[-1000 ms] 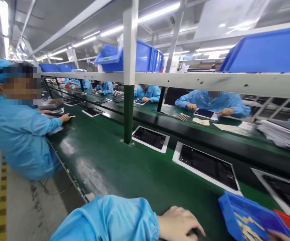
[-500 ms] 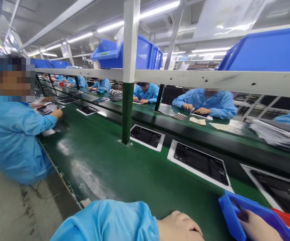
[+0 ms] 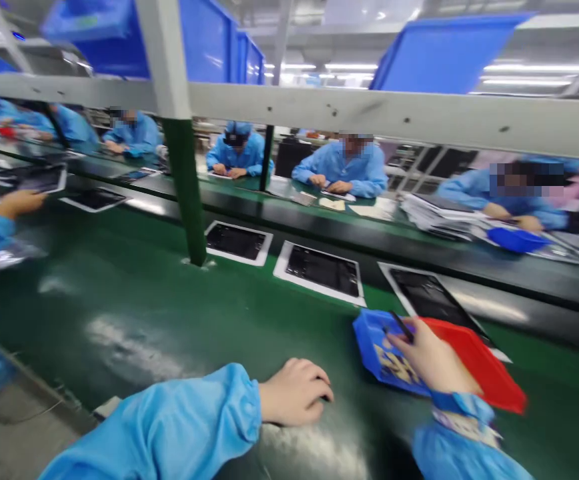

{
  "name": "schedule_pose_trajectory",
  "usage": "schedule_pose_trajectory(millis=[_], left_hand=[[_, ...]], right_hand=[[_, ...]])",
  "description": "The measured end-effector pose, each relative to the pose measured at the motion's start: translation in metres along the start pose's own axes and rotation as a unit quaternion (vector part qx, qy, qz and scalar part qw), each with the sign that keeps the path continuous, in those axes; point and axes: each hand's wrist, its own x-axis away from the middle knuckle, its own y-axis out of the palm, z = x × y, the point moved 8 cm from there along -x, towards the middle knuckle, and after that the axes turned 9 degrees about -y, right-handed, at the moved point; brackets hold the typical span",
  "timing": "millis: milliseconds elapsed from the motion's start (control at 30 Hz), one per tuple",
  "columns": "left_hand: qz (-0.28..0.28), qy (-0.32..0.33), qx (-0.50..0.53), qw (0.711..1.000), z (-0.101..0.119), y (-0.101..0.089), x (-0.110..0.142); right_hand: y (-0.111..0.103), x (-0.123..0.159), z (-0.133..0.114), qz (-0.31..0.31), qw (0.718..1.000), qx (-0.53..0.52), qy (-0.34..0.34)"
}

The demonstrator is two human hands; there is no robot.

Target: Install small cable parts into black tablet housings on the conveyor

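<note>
My left hand [image 3: 295,391] rests on the green conveyor belt [image 3: 169,313] with its fingers curled under, and nothing shows in it. My right hand [image 3: 432,360] reaches into a small blue tray [image 3: 369,340] of yellowish parts and pinches a thin dark tool-like thing [image 3: 402,327]. A red tray [image 3: 479,367] sits against the blue one on its right. Both sleeves are light blue. The picture is smeared by motion.
Three tablet-like panels in white frames [image 3: 322,270] lie on the belt beyond the trays. A green and white post [image 3: 184,193] stands left of them. Co-workers in blue coats [image 3: 344,170] sit across the line; a co-worker's hand [image 3: 17,202] is at far left.
The view has swung right and down. My right hand has come fully into sight inside the blue tray, and the red tray now shows. My left hand stays on the belt.
</note>
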Motion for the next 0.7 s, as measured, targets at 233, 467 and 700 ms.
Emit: schedule_pose_trajectory(millis=[233,467,700], left_hand=[[0.023,-0.042,0.222,0.974,-0.003,-0.009,0.004],[0.06,-0.176,0.521,0.833,-0.033,-0.009,0.0],[0.041,-0.203,0.565,0.799,-0.039,-0.002,0.0]], right_hand=[[0.004,0.042,-0.021,0.0,0.982,-0.188,-0.021],[0.044,0.099,-0.083,-0.02,0.927,-0.372,-0.05],[0.076,0.123,-0.087,-0.025,0.877,-0.48,0.017]])
